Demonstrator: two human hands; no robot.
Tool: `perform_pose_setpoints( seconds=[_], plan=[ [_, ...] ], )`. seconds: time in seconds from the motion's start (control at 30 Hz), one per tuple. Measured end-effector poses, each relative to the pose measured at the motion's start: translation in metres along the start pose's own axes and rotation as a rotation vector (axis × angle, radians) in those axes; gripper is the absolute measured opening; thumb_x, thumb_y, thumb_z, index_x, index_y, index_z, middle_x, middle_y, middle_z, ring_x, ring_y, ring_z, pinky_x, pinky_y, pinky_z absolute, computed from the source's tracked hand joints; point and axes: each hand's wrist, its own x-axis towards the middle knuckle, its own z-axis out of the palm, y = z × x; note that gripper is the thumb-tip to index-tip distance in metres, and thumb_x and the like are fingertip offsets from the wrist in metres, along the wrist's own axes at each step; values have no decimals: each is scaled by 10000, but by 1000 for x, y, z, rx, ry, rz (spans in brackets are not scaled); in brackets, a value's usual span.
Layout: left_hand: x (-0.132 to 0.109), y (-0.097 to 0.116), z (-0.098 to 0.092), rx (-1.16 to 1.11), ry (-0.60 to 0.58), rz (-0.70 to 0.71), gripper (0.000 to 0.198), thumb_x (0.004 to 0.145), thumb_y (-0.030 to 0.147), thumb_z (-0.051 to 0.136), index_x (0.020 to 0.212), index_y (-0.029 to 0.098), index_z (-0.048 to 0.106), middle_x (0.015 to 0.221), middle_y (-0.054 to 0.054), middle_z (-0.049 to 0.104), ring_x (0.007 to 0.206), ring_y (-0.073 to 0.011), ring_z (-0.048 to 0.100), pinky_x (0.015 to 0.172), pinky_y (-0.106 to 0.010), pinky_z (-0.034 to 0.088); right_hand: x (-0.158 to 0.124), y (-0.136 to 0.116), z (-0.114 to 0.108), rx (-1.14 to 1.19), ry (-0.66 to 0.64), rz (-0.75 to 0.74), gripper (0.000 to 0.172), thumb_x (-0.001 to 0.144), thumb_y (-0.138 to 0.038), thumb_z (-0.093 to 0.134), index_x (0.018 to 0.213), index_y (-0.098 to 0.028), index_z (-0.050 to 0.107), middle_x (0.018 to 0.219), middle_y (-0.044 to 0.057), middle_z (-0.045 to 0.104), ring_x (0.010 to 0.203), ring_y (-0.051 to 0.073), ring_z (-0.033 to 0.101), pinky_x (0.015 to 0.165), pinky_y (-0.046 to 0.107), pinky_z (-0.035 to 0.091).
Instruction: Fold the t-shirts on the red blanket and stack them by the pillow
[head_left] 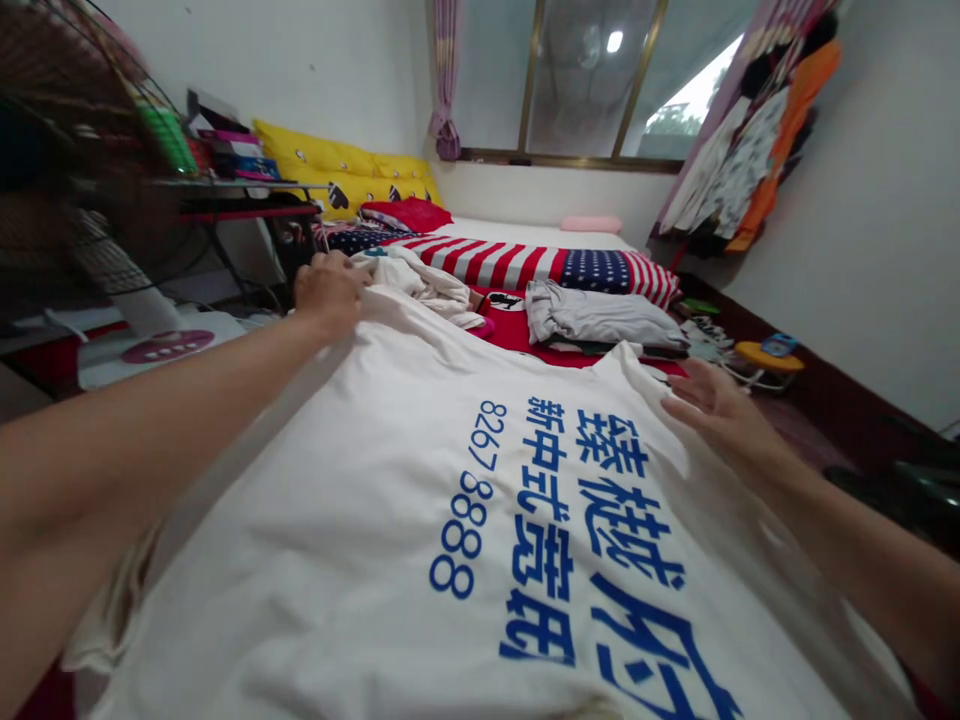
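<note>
A white T-shirt (pixel 360 480) with blue printed characters and numbers is spread out sideways in front of me, wrinkled on its left part. My left hand (pixel 330 295) is closed on the shirt's far left edge, fingers curled over the cloth. At the shirt's far right edge, my right hand (pixel 712 400) rests against the fabric with thumb and fingers apart. Just beyond the shirt lie a crumpled white garment (pixel 424 285), close to my left hand, and a folded grey garment (pixel 600 315) on red bedding.
A bed with a stars-and-stripes blanket (pixel 495 262) and yellow cushions (pixel 330 165) stands behind. On the left are a fan (pixel 142 290) and a cluttered small table (pixel 240 205). Clothes (pixel 757 150) hang at the right by the window; a yellow stool (pixel 769 357) is below.
</note>
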Motion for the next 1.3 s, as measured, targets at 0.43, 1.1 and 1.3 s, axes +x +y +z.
perform_pose_setpoints(
  seconds=[0.43,1.1,1.3],
  plan=[
    [-99,87,33,-246,-476,579,643,940,574,346,1474,216,338,1554,-122,274,1406,-257,288,1130,-380,233,-61,-4,-47,-511,22,-130,295,774,-377,560,976,-202,685,1215,101,644,1070,282,617,915,412,476],
    [-118,84,66,-200,-406,460,659,923,652,227,1472,305,338,1569,-65,246,1440,-256,232,1138,-436,193,-132,-47,9,-726,-45,-241,245,837,-149,508,1023,-159,669,1137,112,649,971,226,612,852,325,449],
    [-117,82,69,-215,-398,465,661,920,655,233,1471,306,341,1565,-66,254,1442,-248,228,1140,-422,190,-151,-58,35,-750,-170,-462,335,856,-90,470,1147,-186,606,1325,112,540,1061,219,589,903,334,466]
  ],
)
